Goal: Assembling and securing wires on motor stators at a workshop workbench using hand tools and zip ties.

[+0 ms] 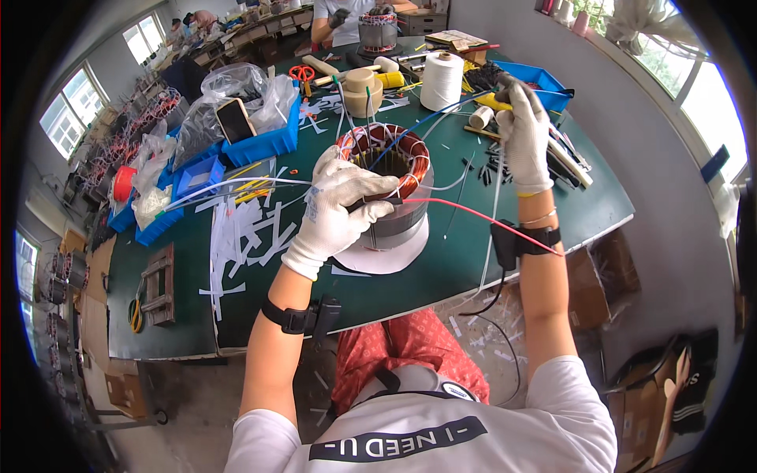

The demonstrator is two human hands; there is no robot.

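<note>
A motor stator (389, 225) with a ring of copper windings (418, 162) stands on the table before me. My left hand (339, 206), in a white glove, is closed at its near rim, thumb and fingers pinching a red wire (465, 221) at its dark sleeve. This wire runs off to the right. My right hand (522, 130), gloved too, is raised right of the stator, fingers closed on a white cord (497, 185) that hangs down. A yellow piece (493, 102) shows at its fingers; its kind is unclear. A blue wire (430, 120) rises from the windings toward that hand.
Behind the stator stand a white thread cone (441, 81) and a beige spool (362, 92). Blue bins (268, 142) with plastic bags and a phone (235, 121) are at left. Paper strips (244, 244), orange scissors (301, 73) and black sleeve pieces (493, 165) lie about. Another person works across the table.
</note>
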